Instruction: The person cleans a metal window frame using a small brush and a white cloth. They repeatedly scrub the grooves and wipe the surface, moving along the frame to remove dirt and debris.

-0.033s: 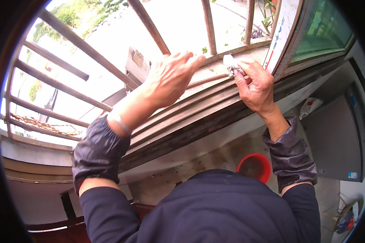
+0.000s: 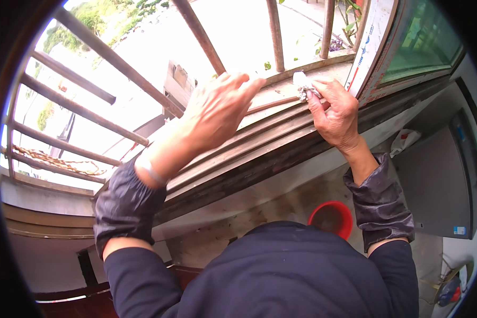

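Note:
Over the window sill (image 2: 334,71), my right hand (image 2: 336,114) pinches a small crumpled whitish wad (image 2: 302,85), paper or cloth, between thumb and fingers. My left hand (image 2: 217,111), back upward, hovers above the grooved window track (image 2: 249,146) with its fingers stretched out and nothing seen in it. A pale bracelet (image 2: 149,172) circles that wrist. Dark sleeve covers wrap both forearms. What lies beneath the left palm is hidden.
Rusty bars (image 2: 199,34) stand beyond the sill. On the right is a glass window sash (image 2: 418,47) with film on its frame. Below are a red bucket (image 2: 345,220) and a grey cabinet-like box (image 2: 434,180). A twisted rope (image 2: 58,160) hangs along the left bars.
My left hand and forearm have shifted slightly left. The right hand keeps its pinch on the crumpled wad, almost unmoved.

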A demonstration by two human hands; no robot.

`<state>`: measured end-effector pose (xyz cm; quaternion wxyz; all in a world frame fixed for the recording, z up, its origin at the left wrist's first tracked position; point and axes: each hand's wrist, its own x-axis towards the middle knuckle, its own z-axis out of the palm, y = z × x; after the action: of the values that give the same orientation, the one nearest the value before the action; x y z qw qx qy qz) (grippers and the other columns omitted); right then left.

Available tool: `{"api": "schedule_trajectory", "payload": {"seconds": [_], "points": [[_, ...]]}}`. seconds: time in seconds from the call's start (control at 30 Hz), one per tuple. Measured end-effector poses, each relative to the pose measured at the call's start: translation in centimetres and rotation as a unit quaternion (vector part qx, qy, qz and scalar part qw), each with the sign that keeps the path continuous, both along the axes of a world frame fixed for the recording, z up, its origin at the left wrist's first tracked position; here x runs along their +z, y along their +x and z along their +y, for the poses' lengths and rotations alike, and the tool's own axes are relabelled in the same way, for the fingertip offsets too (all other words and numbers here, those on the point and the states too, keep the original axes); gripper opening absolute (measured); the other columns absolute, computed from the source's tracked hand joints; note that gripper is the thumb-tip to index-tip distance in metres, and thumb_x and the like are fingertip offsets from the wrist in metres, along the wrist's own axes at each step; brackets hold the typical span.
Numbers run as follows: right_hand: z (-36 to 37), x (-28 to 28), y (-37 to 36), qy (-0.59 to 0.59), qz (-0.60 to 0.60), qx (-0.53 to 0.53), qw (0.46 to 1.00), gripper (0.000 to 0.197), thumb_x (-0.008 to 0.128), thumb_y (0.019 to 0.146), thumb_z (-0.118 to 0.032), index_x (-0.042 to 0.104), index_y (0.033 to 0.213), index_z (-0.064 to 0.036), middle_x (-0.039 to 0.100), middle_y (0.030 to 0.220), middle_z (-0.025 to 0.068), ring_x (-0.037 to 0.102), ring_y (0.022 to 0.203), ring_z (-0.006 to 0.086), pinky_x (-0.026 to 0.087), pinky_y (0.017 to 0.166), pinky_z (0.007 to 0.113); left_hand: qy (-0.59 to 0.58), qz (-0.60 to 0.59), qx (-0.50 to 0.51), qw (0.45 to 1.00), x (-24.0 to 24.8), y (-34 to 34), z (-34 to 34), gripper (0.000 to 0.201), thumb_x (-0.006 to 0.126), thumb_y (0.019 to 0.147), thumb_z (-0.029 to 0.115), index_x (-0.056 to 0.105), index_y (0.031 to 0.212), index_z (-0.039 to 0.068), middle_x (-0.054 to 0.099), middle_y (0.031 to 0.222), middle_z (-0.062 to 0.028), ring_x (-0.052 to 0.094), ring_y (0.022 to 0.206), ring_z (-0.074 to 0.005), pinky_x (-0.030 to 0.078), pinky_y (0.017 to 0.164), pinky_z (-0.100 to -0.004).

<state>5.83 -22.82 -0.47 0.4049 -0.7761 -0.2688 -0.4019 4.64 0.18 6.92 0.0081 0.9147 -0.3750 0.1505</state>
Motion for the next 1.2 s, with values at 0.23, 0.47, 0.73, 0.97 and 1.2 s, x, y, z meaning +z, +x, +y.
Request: {"api": "schedule_trajectory", "payload": {"seconds": [0.23, 0.47, 0.73, 0.97, 1.2], "points": [[-1.0, 0.1, 0.3, 0.035, 0.148, 0.081, 0.985, 0.011, 0.057, 0.086, -0.008, 0.063, 0.086, 0.0012, 0.062, 0.074, 0.0081, 0.060, 0.066, 0.0120, 0.047, 0.055, 0.022, -0.264, 0.036, 0.086, 0.960, -1.4, -10.3, 6.8, 0.036, 0.059, 0.079, -0.001, 0.056, 0.114, 0.003, 0.061, 0.098, -0.0138, 0.061, 0.085, -0.0233, 0.048, 0.071, -0.0313], [3.3, 6.2, 1.6, 0.048, 0.175, 0.095, 0.979, 0.019, 0.055, 0.091, -0.015, 0.065, 0.097, 0.0005, 0.065, 0.078, 0.0031, 0.061, 0.068, 0.0064, 0.046, 0.053, 0.017, -0.325, 0.019, 0.122, 0.938, -2.9, -12.0, 10.2, 0.030, 0.059, 0.079, 0.002, 0.057, 0.108, 0.002, 0.058, 0.086, -0.0141, 0.060, 0.076, -0.0260, 0.046, 0.066, -0.0333], [9.4, 6.1, 8.9, -0.334, 0.077, -0.125, 0.931, 0.025, 0.052, 0.088, -0.030, 0.070, 0.088, -0.0124, 0.067, 0.085, 0.0105, 0.065, 0.077, 0.0269, 0.049, 0.072, 0.039, -0.399, -0.057, 0.165, 0.900, -7.3, -13.8, 13.0, 0.029, 0.060, 0.075, -0.004, 0.060, 0.104, 0.000, 0.061, 0.085, -0.0145, 0.061, 0.074, -0.0259, 0.049, 0.066, -0.0325], [7.8, 8.1, 6.1, -0.319, 0.108, -0.062, 0.939, 0.019, 0.060, 0.084, -0.022, 0.068, 0.080, -0.0043, 0.058, 0.059, 0.0115, 0.053, 0.051, 0.0162, 0.040, 0.050, 0.030, -0.390, -0.128, 0.155, 0.899, -8.4, -13.9, 13.5, 0.030, 0.064, 0.073, -0.003, 0.061, 0.102, 0.000, 0.062, 0.086, -0.0162, 0.062, 0.072, -0.0288, 0.049, 0.062, -0.0328], [2.0, 8.6, 0.6, -0.429, 0.260, -0.154, 0.851, 0.028, 0.061, 0.081, -0.023, 0.060, 0.068, 0.0014, 0.052, 0.052, 0.0109, 0.048, 0.048, 0.0206, 0.040, 0.050, 0.035, -0.344, -0.167, 0.141, 0.913, -8.3, -13.5, 13.3, 0.026, 0.065, 0.075, 0.002, 0.062, 0.101, -0.001, 0.062, 0.083, -0.0139, 0.062, 0.071, -0.0268, 0.049, 0.062, -0.0324]]}}
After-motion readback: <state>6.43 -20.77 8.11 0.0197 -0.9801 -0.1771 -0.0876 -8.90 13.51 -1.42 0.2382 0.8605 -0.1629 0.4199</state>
